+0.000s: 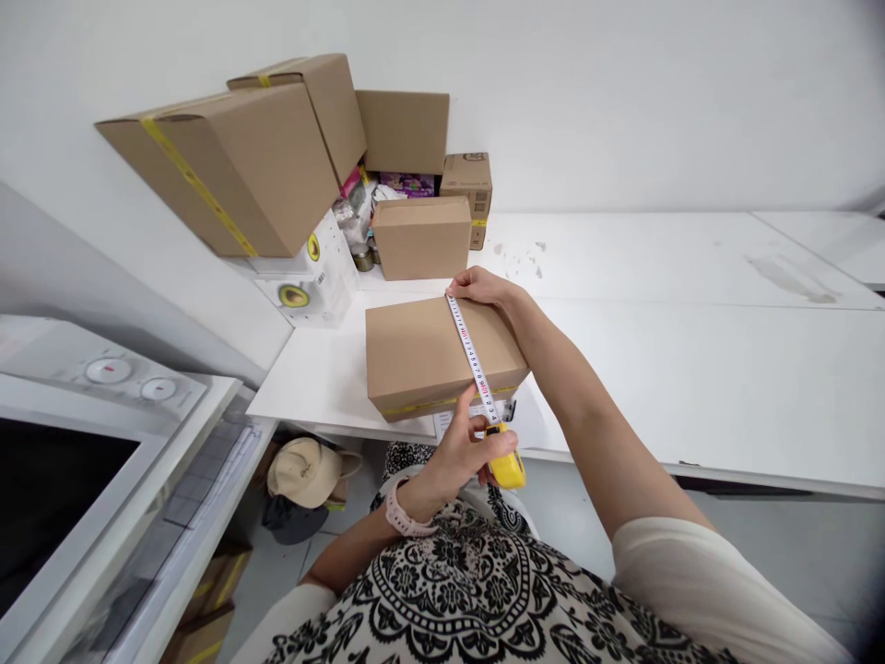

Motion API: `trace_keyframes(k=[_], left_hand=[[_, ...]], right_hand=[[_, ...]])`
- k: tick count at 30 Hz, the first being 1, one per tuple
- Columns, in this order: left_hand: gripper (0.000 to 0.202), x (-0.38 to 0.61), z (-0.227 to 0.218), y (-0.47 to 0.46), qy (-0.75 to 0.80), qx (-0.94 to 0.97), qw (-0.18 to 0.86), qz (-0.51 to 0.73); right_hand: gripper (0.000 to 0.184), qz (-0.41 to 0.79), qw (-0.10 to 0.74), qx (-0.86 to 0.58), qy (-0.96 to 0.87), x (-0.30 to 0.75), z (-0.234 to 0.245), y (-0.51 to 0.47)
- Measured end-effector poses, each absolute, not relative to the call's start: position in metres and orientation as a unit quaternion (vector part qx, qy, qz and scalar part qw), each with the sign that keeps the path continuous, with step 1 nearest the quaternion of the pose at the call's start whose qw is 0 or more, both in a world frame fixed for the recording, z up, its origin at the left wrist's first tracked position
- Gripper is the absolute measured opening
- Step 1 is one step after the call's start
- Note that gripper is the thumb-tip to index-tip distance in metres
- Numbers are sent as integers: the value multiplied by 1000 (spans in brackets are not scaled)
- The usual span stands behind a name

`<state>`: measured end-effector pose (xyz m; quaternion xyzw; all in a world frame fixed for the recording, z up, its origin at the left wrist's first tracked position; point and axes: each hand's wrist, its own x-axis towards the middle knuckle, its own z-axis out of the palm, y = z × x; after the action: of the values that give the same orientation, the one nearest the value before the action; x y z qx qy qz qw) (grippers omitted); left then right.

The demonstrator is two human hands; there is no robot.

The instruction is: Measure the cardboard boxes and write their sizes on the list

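Lower centre, the left hand (456,456) fingers clamp a yellow tape case (508,468). Its tape (470,355) crosses the box (415,355), mid-frame on the tabletop (691,369), to the right hand (484,286), fingers pressed on its end. Measuring seems underway; reading needs tautness.

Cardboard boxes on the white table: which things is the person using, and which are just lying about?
In use: flat brown cardboard box; white measuring tape with yellow case, held by left hand and right hand.
Lying about: big taped brown cardboard boxes; white avocado-print carton; beige cloth cap.
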<state>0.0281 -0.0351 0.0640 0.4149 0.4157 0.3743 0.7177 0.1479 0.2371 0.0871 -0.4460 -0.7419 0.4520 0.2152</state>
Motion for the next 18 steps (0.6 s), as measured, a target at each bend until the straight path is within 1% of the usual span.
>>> trace_keyframes(k=[4, 6, 9, 11, 13, 14, 16, 18], left_hand=[[103, 27, 64, -35, 419, 415, 715, 375], [94, 25, 64, -32, 424, 413, 709, 383], [72, 21, 59, -24, 440, 397, 692, 413], [56, 17, 54, -18, 454, 394, 665, 443], [44, 13, 51, -16, 458, 409, 638, 464], [42, 10, 50, -17, 457, 420, 629, 468], [43, 0, 51, -26, 455, 447, 613, 466], [47, -15, 53, -40, 462, 469, 581, 479]], right_hand=[[31, 457, 208, -428, -751, 145, 81, 246], [35, 456, 210, -429, -751, 145, 78, 250], [38, 451, 226, -427, -750, 146, 83, 252], [37, 447, 257, -401, -757, 150, 97, 248], [36, 436, 302, -367, -764, 156, 119, 235], [36, 426, 330, -355, -764, 160, 131, 225], [36, 399, 387, -354, -752, 172, 151, 200], [37, 362, 441, -375, -731, 188, 157, 170]])
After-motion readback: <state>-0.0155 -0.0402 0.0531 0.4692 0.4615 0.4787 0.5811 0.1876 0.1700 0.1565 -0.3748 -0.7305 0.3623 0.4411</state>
